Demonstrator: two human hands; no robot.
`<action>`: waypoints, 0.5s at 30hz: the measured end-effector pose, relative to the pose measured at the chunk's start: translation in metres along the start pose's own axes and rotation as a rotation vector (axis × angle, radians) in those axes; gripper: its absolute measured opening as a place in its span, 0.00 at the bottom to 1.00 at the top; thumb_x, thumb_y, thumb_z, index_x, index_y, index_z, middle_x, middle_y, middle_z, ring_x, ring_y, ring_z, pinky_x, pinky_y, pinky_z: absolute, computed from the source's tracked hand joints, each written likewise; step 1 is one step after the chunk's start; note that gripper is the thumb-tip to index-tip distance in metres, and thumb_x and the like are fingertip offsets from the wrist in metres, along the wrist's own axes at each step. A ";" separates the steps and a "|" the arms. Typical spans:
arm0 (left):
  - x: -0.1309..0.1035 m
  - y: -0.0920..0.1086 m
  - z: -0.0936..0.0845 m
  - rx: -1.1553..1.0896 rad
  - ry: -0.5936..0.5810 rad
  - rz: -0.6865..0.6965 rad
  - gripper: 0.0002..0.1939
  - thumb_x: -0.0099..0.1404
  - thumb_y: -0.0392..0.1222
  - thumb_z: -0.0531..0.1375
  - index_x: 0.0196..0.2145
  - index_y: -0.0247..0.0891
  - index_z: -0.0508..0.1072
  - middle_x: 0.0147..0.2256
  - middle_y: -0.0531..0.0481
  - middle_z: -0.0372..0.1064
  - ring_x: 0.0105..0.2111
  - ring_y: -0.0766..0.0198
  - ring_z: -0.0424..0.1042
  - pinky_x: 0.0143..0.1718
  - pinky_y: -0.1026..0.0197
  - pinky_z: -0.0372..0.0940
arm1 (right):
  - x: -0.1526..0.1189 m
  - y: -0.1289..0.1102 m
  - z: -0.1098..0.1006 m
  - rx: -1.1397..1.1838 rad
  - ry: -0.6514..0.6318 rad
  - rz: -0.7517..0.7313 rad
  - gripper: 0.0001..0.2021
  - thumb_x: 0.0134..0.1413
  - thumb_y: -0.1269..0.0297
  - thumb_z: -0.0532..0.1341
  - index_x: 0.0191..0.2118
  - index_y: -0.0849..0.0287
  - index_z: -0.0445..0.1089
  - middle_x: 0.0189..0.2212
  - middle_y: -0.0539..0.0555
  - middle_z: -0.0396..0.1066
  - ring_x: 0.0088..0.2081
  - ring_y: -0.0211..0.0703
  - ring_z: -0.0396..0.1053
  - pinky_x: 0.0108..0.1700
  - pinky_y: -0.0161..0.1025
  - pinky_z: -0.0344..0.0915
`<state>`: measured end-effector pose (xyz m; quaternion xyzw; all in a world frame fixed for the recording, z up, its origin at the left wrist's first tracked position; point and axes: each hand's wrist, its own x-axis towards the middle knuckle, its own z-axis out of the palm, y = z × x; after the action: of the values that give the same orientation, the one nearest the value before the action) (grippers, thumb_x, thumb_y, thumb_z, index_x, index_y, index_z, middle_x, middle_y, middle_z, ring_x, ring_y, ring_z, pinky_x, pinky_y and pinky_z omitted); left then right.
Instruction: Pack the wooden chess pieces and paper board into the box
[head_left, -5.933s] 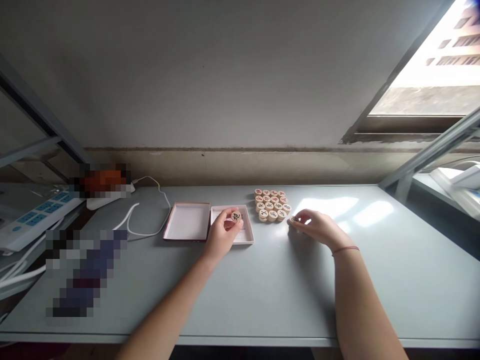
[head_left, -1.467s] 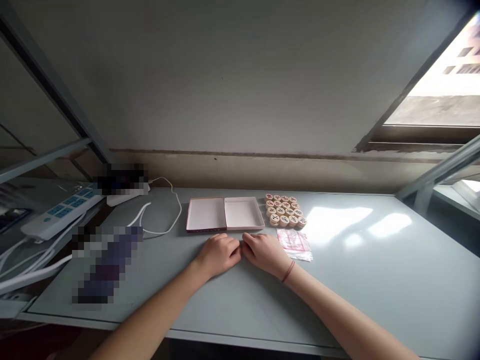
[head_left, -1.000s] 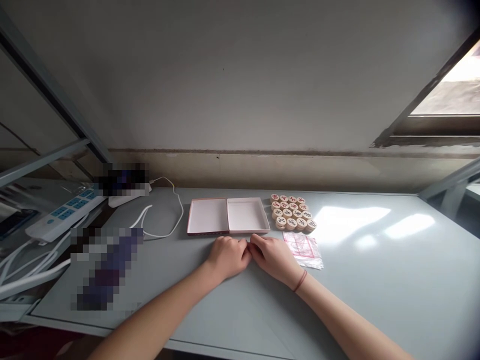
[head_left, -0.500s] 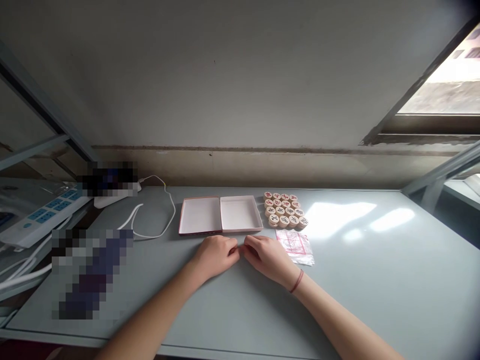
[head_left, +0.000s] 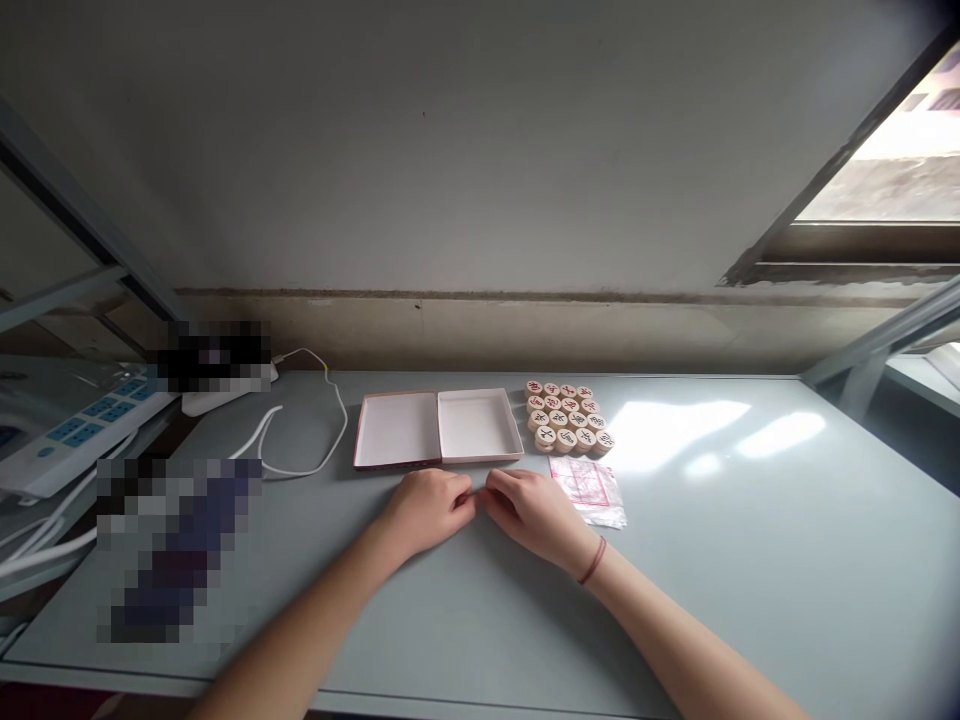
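Observation:
My left hand [head_left: 431, 510] rests on the grey desk with its fingers curled in and nothing seen in them. Close beside it, my right hand [head_left: 529, 510] lies loosely closed too, a reddish band around its wrist. Just beyond both hands a shallow cardboard box [head_left: 480, 458] lies opened flat, its white inside facing up. To the right of the box stand stacked wooden xiangqi pieces [head_left: 566, 440] in tidy rows, with red characters at the back and black ones in front. A folded plastic sheet with red lines [head_left: 589, 490] sits by my right hand.
A power strip [head_left: 94, 435] runs along the desk's left end. White cables [head_left: 339, 430] curl left of the box. Two blurred-out things lie on the left side. A wall stands behind the desk [head_left: 750, 560], and a window at upper right throws bright patches on it.
The view has shifted very slightly. My hands, the box and the pieces stay as they were.

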<state>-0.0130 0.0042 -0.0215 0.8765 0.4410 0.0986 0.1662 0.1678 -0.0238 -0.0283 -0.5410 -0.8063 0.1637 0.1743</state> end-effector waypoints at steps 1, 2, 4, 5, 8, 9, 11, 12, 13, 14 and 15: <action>0.000 0.000 0.000 -0.002 -0.001 0.002 0.12 0.60 0.37 0.54 0.19 0.38 0.63 0.19 0.55 0.63 0.22 0.67 0.62 0.24 0.63 0.45 | 0.000 0.000 0.000 0.000 -0.002 0.000 0.10 0.57 0.68 0.52 0.24 0.58 0.59 0.22 0.50 0.64 0.24 0.35 0.59 0.25 0.34 0.44; 0.000 0.000 0.000 -0.005 -0.001 0.006 0.12 0.61 0.37 0.54 0.19 0.38 0.63 0.19 0.55 0.63 0.22 0.67 0.62 0.24 0.63 0.46 | 0.000 0.000 0.000 -0.001 -0.002 0.001 0.10 0.57 0.68 0.52 0.24 0.58 0.59 0.22 0.50 0.64 0.24 0.35 0.59 0.25 0.34 0.44; 0.000 0.000 0.000 -0.013 0.001 0.012 0.13 0.61 0.37 0.54 0.19 0.38 0.63 0.19 0.55 0.63 0.22 0.67 0.62 0.24 0.63 0.46 | 0.001 0.000 0.000 -0.001 -0.006 -0.001 0.10 0.57 0.68 0.52 0.24 0.58 0.59 0.22 0.50 0.64 0.24 0.35 0.59 0.25 0.34 0.44; 0.000 0.000 0.001 -0.017 0.000 0.011 0.13 0.61 0.37 0.55 0.19 0.38 0.63 0.19 0.55 0.63 0.22 0.67 0.62 0.24 0.63 0.46 | 0.001 0.000 0.000 0.000 -0.008 -0.001 0.10 0.57 0.68 0.52 0.24 0.58 0.59 0.22 0.50 0.64 0.25 0.35 0.59 0.25 0.34 0.44; 0.000 0.000 0.000 -0.027 -0.006 0.003 0.13 0.61 0.37 0.55 0.19 0.38 0.62 0.19 0.55 0.62 0.22 0.68 0.61 0.24 0.63 0.46 | 0.000 0.001 0.000 0.002 -0.015 0.001 0.10 0.57 0.68 0.52 0.24 0.58 0.58 0.22 0.49 0.64 0.24 0.35 0.59 0.25 0.34 0.44; 0.000 0.000 0.000 -0.030 -0.008 0.003 0.13 0.61 0.37 0.55 0.19 0.38 0.62 0.19 0.55 0.62 0.22 0.68 0.61 0.24 0.64 0.45 | 0.000 0.001 0.000 0.003 -0.015 0.001 0.10 0.57 0.68 0.52 0.24 0.58 0.58 0.22 0.49 0.64 0.25 0.35 0.59 0.25 0.34 0.44; 0.000 0.000 -0.001 -0.034 -0.012 0.005 0.13 0.60 0.37 0.55 0.19 0.38 0.62 0.19 0.56 0.61 0.22 0.68 0.60 0.24 0.64 0.45 | 0.000 0.001 0.001 0.004 -0.012 -0.003 0.10 0.57 0.68 0.52 0.24 0.58 0.58 0.22 0.50 0.64 0.25 0.35 0.60 0.26 0.34 0.44; 0.000 0.000 -0.001 -0.035 -0.012 0.006 0.13 0.60 0.37 0.54 0.19 0.38 0.62 0.19 0.56 0.61 0.22 0.68 0.60 0.24 0.64 0.45 | 0.000 0.001 0.001 0.005 -0.011 -0.006 0.10 0.57 0.68 0.52 0.25 0.58 0.58 0.23 0.50 0.64 0.25 0.36 0.60 0.26 0.34 0.44; 0.000 0.000 -0.001 -0.035 -0.011 0.006 0.13 0.60 0.37 0.54 0.19 0.38 0.61 0.19 0.56 0.61 0.21 0.68 0.59 0.24 0.64 0.45 | -0.001 0.001 0.001 0.004 -0.011 -0.007 0.10 0.58 0.68 0.52 0.25 0.58 0.58 0.23 0.50 0.65 0.25 0.36 0.60 0.26 0.34 0.44; 0.000 0.000 -0.001 -0.035 -0.011 0.005 0.13 0.60 0.37 0.54 0.19 0.38 0.61 0.19 0.56 0.61 0.21 0.68 0.59 0.24 0.64 0.45 | -0.001 0.001 0.001 0.003 -0.012 -0.008 0.10 0.58 0.67 0.52 0.25 0.58 0.58 0.23 0.50 0.64 0.25 0.36 0.60 0.26 0.34 0.45; 0.000 0.000 -0.001 -0.035 -0.010 0.004 0.13 0.60 0.37 0.54 0.19 0.38 0.62 0.19 0.56 0.61 0.21 0.68 0.59 0.24 0.64 0.45 | -0.001 0.000 0.001 0.001 -0.013 -0.006 0.10 0.58 0.67 0.52 0.24 0.58 0.58 0.22 0.50 0.64 0.25 0.36 0.60 0.26 0.34 0.45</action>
<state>-0.0135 0.0045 -0.0203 0.8748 0.4366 0.1022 0.1836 0.1681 -0.0244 -0.0294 -0.5372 -0.8091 0.1671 0.1697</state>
